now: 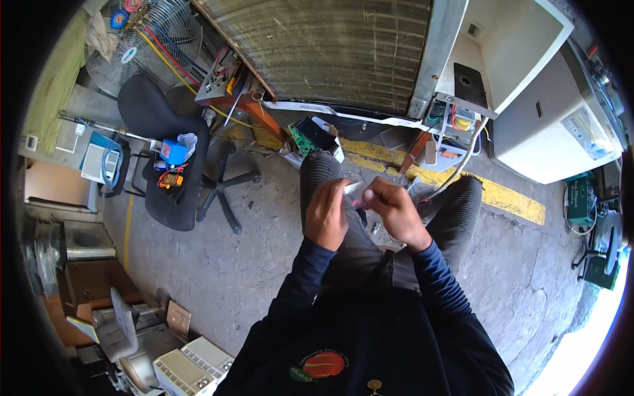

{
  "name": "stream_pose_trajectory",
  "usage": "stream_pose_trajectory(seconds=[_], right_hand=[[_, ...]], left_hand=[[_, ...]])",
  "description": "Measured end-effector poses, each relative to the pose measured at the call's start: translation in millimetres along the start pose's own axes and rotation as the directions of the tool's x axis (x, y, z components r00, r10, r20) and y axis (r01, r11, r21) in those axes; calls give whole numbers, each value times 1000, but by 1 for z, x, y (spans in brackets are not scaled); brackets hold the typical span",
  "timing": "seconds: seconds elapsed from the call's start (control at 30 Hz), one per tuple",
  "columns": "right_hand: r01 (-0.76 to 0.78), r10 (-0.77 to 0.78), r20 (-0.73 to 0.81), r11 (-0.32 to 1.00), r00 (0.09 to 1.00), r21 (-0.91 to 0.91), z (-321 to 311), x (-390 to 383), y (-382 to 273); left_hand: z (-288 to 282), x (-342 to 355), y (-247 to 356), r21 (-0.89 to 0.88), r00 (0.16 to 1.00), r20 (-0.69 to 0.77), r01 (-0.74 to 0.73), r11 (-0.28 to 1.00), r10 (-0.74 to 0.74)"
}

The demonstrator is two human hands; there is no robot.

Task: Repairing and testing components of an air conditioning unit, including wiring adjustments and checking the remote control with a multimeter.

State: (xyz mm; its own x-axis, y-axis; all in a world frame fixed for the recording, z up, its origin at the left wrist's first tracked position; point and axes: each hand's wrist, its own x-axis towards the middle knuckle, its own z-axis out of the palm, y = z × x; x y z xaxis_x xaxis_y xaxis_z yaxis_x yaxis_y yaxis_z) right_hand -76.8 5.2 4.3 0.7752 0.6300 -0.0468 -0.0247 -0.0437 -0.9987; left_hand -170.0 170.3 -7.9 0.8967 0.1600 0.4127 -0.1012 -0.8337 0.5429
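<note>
Above my lap, both hands are close together with fingertips nearly meeting. My left hand (326,214) is closed on a small white piece (354,189) that sticks out past its fingers. Its exact kind is too small to tell. A little reddish bit shows just below it, between the hands. My right hand (397,212) is pinched, thumb against fingers, right beside the white piece. Whatever lies in that pinch is hidden. Beneath the hands are my grey trousers (456,210), knees apart.
Ahead stands a large finned metal panel (330,53) in a frame, beside an open white cabinet (515,46). An open box with a green circuit board (304,137) sits past my left knee. Left, a black office chair (170,198) carries a multimeter (173,179). A fan (142,53) stands behind.
</note>
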Motion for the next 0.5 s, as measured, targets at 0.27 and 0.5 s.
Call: stream_pose_trajectory(seconds=[0.27,0.5], right_hand=[[-181,198,31,807,980,562,-10,-1,-19],[10,1,-36,947,999,321,-4,-15,-10]], left_hand=[[-11,-4,1,-395,976,102,216,893,-191],[-19,-15,14,-645,865,285,492,585,-413]])
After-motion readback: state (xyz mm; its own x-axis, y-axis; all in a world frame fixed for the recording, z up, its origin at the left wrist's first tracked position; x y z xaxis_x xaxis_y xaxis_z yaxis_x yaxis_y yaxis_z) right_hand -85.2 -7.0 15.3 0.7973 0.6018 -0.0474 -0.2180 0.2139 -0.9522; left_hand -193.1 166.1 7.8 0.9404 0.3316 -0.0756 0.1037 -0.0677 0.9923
